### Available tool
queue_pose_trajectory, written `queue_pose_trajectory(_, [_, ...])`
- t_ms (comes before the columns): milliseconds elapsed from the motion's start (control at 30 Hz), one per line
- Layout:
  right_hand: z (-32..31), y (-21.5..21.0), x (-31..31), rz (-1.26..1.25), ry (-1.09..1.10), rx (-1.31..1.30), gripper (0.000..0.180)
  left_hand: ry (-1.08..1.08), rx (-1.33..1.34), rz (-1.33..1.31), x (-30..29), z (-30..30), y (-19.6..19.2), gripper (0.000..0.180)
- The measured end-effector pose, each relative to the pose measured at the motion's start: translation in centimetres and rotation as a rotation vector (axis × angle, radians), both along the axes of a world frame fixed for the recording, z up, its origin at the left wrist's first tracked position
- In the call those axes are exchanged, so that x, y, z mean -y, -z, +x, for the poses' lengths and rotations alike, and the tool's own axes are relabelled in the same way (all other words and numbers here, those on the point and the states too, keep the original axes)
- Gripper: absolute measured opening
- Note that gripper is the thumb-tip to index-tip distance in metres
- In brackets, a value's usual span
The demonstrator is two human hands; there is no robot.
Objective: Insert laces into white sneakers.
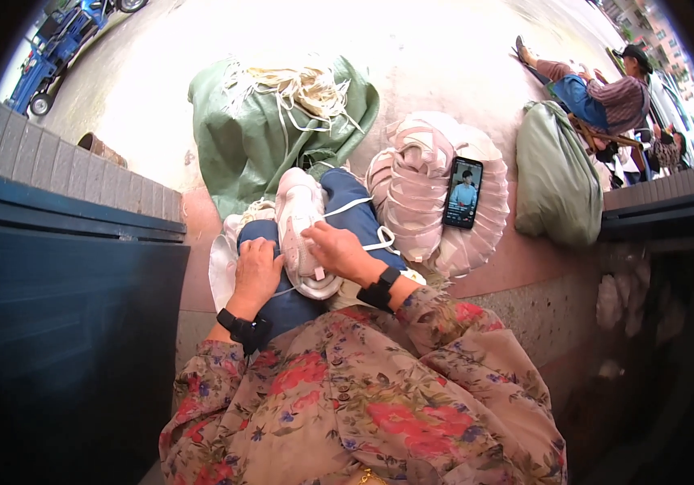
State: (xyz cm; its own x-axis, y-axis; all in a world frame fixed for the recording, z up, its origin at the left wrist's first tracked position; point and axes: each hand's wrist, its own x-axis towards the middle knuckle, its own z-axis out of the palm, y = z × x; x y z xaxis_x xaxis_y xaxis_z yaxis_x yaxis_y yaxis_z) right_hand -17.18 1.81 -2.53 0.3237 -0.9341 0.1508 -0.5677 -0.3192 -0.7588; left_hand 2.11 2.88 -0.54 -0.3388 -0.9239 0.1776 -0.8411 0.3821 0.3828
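Note:
A white and pale pink sneaker (299,212) lies lengthwise across my lap, toe pointing away from me, between my blue-covered legs (349,194). My left hand (258,273) rests on the left leg, fingers lying over the blue cloth and thumb close to the shoe's side. Against the sneaker's right side, the fingers of my right hand (339,249) are bent and drawn together; anything between them is hidden. A loose white shoelace (384,239) curls over the right leg. More pale shoe pieces (222,271) show beside my left leg, partly covered.
Beyond my knees stands a green sack (230,141) topped with a tangle of cream laces (308,89). Right of me, stacked pink shoe uppers (412,190) support a phone (463,192). A second full sack (556,182) and a seated person (618,101) are farther right. Dark blue panels (72,299) flank my left.

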Motion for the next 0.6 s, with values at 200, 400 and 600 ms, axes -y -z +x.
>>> queue_pose_trajectory(200, [0.0, -0.2, 0.4, 0.028, -0.161, -0.11, 0.022, 0.029, -0.044, 0.299, 1.5, -0.1, -0.8, 0.018])
queue_pose_trajectory(400, [-0.2, 0.0, 1.0, 0.053, -0.233, -0.085, 0.012, -0.016, -0.101, 0.227, 0.8, -2.1, -2.6, 0.021])
queue_pose_trajectory(600, [-2.8, 0.1, 0.6, 0.048, -0.243, 0.075, 0.01, 0.004, -0.025, 0.174, 0.1, -3.7, -2.3, 0.022])
